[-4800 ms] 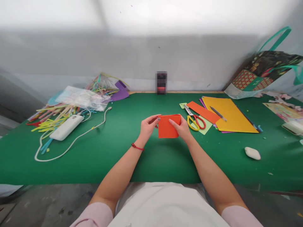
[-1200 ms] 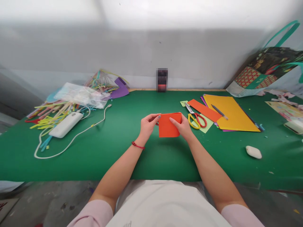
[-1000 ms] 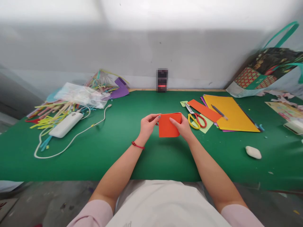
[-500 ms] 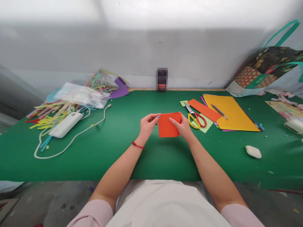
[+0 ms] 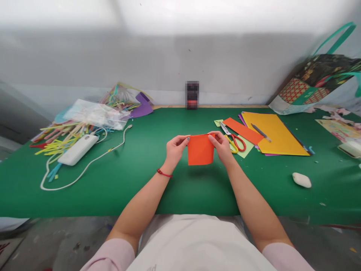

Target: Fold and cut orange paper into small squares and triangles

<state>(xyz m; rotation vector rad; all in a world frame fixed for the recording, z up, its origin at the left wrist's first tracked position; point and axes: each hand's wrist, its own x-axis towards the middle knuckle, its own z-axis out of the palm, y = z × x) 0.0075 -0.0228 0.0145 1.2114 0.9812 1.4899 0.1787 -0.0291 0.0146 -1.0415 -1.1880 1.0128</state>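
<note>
I hold a folded orange paper point(image 5: 200, 150) over the middle of the green table point(image 5: 141, 177). My left hand point(image 5: 175, 149) pinches its upper left corner. My right hand point(image 5: 223, 146) pinches its upper right corner. The paper hangs a little above the table, with its fold at the top edge. Both hands are closed on the paper.
Scissors with yellow and red handles point(image 5: 232, 140) lie just right of my right hand. Beyond them are an orange strip point(image 5: 242, 130), a yellow sheet point(image 5: 275, 134) and a pencil point(image 5: 260, 132). A white power bank point(image 5: 79, 149) with a cable point(image 5: 84, 171), coloured strips point(image 5: 60, 140), a white eraser point(image 5: 301, 179) and a patterned bag point(image 5: 313, 82) are also there.
My right hand has moved from the paper's right side to its top right corner, and the paper has lifted slightly off the table.
</note>
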